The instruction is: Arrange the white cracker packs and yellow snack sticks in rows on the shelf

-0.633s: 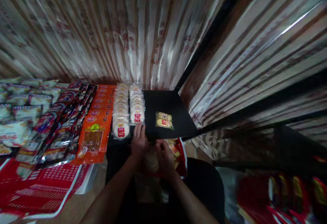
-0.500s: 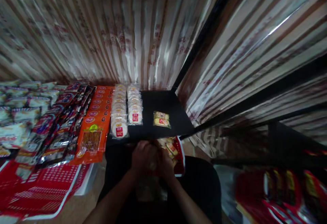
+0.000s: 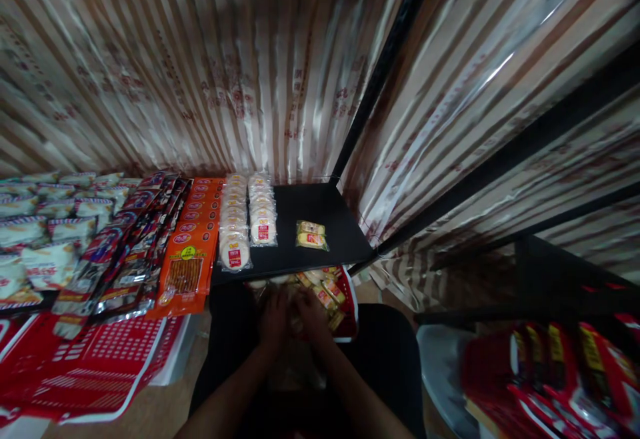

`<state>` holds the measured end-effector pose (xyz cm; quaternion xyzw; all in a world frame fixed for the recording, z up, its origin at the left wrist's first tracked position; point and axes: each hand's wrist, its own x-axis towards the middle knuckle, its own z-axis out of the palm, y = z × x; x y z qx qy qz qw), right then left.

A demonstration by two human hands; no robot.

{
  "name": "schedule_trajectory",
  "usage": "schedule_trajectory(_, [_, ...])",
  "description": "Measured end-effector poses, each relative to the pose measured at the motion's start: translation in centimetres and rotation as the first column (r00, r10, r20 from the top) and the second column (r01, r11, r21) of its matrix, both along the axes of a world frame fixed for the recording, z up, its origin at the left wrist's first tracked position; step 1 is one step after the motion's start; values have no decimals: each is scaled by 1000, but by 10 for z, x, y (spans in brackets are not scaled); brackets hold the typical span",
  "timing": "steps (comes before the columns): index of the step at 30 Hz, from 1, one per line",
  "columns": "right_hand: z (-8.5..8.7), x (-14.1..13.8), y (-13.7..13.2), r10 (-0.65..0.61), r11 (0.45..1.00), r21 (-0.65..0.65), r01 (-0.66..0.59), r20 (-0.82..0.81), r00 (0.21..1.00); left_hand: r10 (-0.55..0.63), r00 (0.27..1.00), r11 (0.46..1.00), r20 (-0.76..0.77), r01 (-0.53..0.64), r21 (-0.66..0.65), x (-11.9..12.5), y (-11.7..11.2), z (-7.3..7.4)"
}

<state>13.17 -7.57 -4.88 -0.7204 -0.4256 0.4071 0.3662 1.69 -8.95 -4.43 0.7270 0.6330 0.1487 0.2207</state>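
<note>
Hands (image 3: 274,324) at red basket (image 3: 355,315) of yellow snack packs (image 3: 333,289)

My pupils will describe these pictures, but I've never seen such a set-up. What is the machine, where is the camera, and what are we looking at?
There is no machine: these are a person's bare left hand and right hand. Every picture comes from one camera worn on the head, looking forward and down.

On the black shelf, from left to right, lie white packets, dark shiny packets, orange packets, two rows of round white wrapped snacks, and a small yellow-wrapped item. Below its front edge is a red basket of yellow packets.

Both hands are low, close together, at the basket. It is too dark there to tell what, if anything, they hold.
</note>
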Motion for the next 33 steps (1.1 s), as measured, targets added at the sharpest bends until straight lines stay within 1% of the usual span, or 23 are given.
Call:
schedule_trajectory(4, [3, -5, -5, -24, 998, 50, 34, -184, 983, 83, 983, 996, 165, -88, 22, -5, 1, 20])
schedule_trajectory(6, [8, -4, -5, -4, 996, 88, 24, -221, 975, 133, 958, 989, 255, -144, 24, -7, 2, 28])
schedule_trajectory(9, [18, 2, -4, 35, 993, 116, -11, -207, 978, 209, 900, 974, 383, -227, 1, -7, 8, 39])
schedule_trajectory(12, [29, 7, -2, 50, 992, 118, -37, -111, 993, 258, 821, 959, 510, -280, -34, -9, 14, 45])
schedule_trajectory(16, [49, 6, -1, 71, 986, 151, -76, 38, 997, 279, 701, 950, 657, -302, -80, -14, 21, 51])
schedule_trajectory(18, [62, 3, -2, 65, 976, 196, -97, 163, 984, 300, 657, 946, 691, -300, -125, -18, 23, 57])
schedule_trajectory(19, [69, 2, -3, 58, 965, 233, -120, 256, 965, 303, 653, 948, 694, -285, -145, -20, 25, 61])
schedule_trajectory(20, [77, 1, -4, 49, 950, 271, -155, 360, 932, 296, 664, 953, 686, -258, -161, -22, 26, 66])
schedule_trajectory(21, [85, -1, -5, 44, 930, 306, -205, 462, 886, 275, 691, 961, 669, -217, -171, -25, 27, 73])
schedule_trajectory(23, [101, -2, -5, 77, 876, 332, -348, 617, 783, 188, 771, 980, 609, -110, -163, -30, 29, 88])
schedule_trajectory(25, [115, -3, -3, 160, 808, 305, -504, 710, 686, 60, 845, 994, 531, 0, -112, -36, 32, 103])
schedule_trajectory(27, [125, -3, 1, 257, 732, 258, -630, 752, 607, -59, 894, 995, 444, 90, -50, -42, 33, 117])
schedule_trajectory(28, [128, -3, 3, 305, 705, 230, -671, 755, 580, -102, 910, 992, 403, 124, -28, -44, 34, 122])
schedule_trajectory(29, [129, -2, 5, 347, 689, 205, -695, 748, 565, -130, 921, 989, 367, 146, -18, -46, 35, 127])
schedule_trajectory(30, [130, -1, 7, 379, 685, 187, -704, 733, 564, -142, 931, 988, 338, 156, -16, -47, 35, 130])
schedule_trajectory(32, [129, 1, 11, 421, 700, 171, -694, 686, 594, -124, 944, 992, 307, 130, 2, -49, 36, 132])
schedule_trajectory(33, [127, 2, 13, 428, 719, 175, -673, 651, 626, -101, 947, 995, 305, 95, 33, -49, 36, 132])
